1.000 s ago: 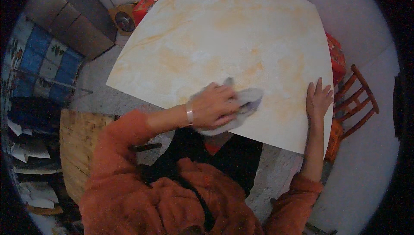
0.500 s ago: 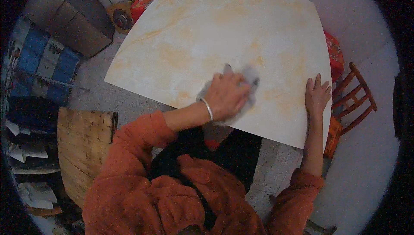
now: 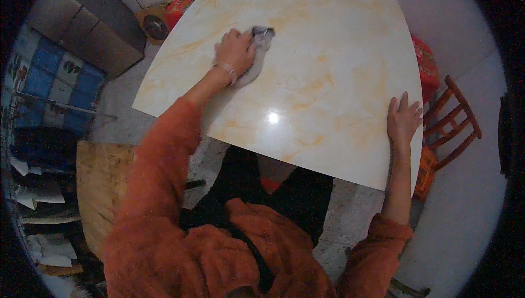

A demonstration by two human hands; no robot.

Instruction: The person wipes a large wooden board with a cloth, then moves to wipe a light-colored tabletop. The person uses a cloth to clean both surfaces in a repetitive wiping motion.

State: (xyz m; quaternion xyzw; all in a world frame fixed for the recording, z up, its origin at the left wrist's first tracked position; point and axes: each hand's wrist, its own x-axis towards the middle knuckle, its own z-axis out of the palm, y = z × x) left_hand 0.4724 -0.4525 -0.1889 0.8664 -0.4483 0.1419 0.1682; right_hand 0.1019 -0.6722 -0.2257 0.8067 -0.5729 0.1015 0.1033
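A grey cloth lies under my left hand, pressed against the glossy tabletop with its cream and yellow marbled pattern. The cloth bunches out to the right of my fingers, and a darker fold shows at its far end. A silvery bangle circles my left wrist. At the table's right edge my right hand rests flat on the surface, its fingers spread and nothing in them.
To the right stands a reddish wooden chair, beside a red patterned stool. A wooden board is at my left, near a dark shelf with papers. Grey cabinets line the far left wall.
My left hand has slid the cloth away from the table's near edge, toward the far left. My right hand stays at the right edge.
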